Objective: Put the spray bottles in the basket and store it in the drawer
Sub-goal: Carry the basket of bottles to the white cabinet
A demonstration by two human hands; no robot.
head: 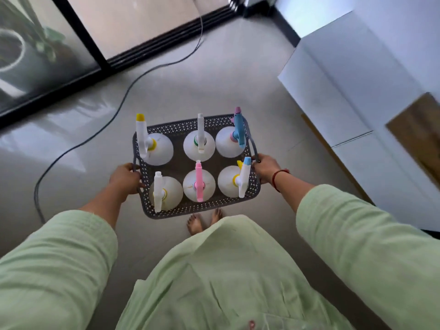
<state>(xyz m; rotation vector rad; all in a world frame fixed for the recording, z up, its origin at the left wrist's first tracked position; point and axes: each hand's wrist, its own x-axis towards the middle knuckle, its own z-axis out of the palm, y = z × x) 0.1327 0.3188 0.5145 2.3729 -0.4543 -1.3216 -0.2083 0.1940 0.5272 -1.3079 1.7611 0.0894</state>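
A dark grey perforated basket [181, 129] is held in the air above the floor in front of me. Several white spray bottles stand upright in it in two rows, among them one with a pink trigger head [199, 181], one with a blue head [238, 129] and one with a yellow tip [142, 134]. My left hand [125, 178] is shut on the basket's left handle. My right hand [266, 169], with a red thread at the wrist, is shut on its right handle.
A white cabinet with flat drawer fronts [338, 91] stands to the right, with a wooden surface [421, 125] beyond it. A grey cable [119, 106] snakes over the glossy floor on the left. A dark-framed glass sliding door [78, 39] runs along the back. My bare feet [204, 221] show below the basket.
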